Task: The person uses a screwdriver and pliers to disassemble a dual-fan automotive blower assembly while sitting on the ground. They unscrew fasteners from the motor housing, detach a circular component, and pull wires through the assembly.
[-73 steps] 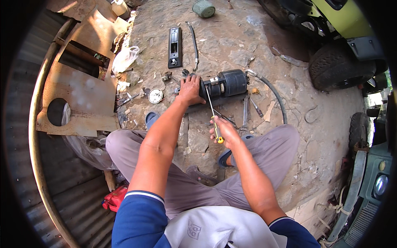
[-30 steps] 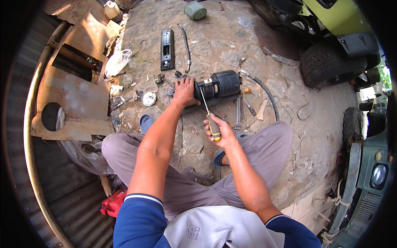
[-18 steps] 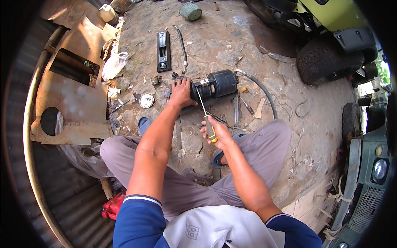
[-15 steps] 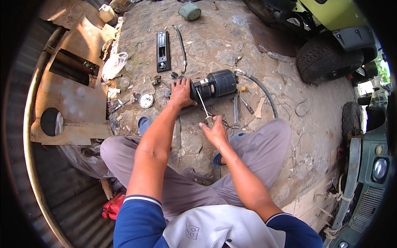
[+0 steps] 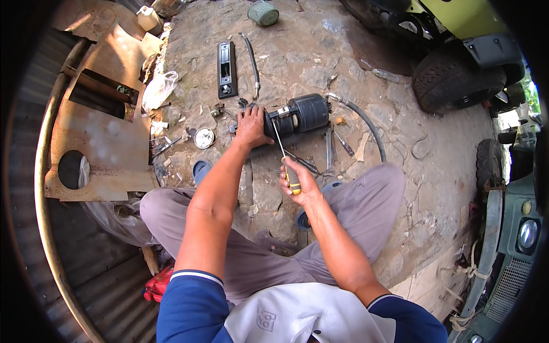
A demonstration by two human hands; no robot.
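Note:
A black cylindrical motor unit lies on the stone ground in front of me. My left hand grips its left end, fingers over the top and thumb along the near side. In my right hand is a screwdriver with a yellow-and-black handle, held between thumb and fingers. Its long shaft slants up and away to the unit, where the tip meets the middle part; the exact contact is too small to tell. Close to the unit lie a wrench and a second screwdriver.
A black hose curves from the unit's right end. Beyond are a long black fairlead-like plate, a short hose and a green round filter. A rusty metal panel stands left; vehicles with a large tyre stand right.
My right hand has shifted its hold on the screwdriver, so that the handle now shows below the fingers. The left hand stays on the motor unit.

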